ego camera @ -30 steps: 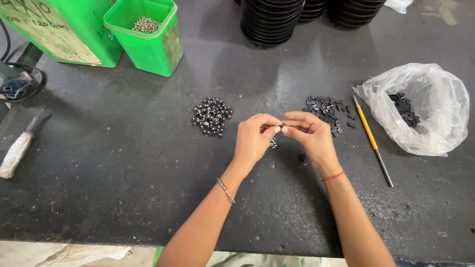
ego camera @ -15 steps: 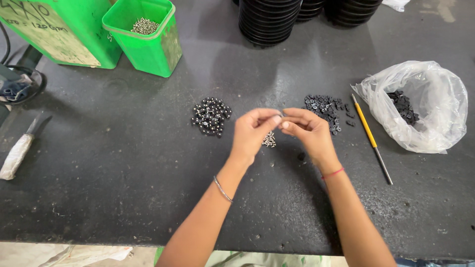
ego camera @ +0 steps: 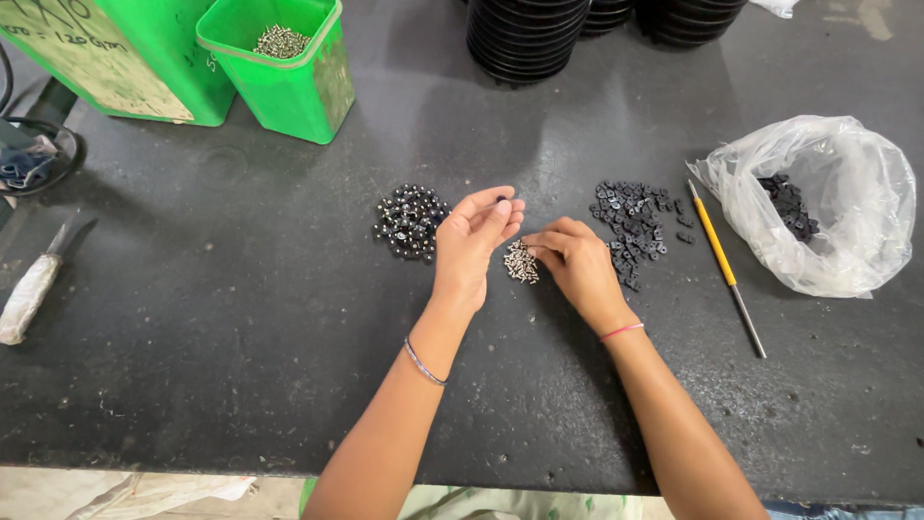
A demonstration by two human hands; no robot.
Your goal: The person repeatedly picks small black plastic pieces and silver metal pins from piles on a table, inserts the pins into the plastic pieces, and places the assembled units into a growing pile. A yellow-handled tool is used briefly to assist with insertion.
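Screws [ego camera: 521, 262] heaped, axes mixed; right hand [ego camera: 576, 262] touching.

**Hands parted**

Earlier, both hands met fingertip to fingertip above the screws [ego camera: 521, 261]. Now they are apart. Left hand [ego camera: 474, 241] has lifted, palm turned up, a small dark piece at its fingertips [ego camera: 501, 199], beside the beads [ego camera: 409, 221]. Right hand [ego camera: 573, 258] has dropped to the desk, fingertips touching the screws.

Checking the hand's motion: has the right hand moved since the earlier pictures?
Yes. The right hand has dropped from meeting the left hand to the small screw pile.
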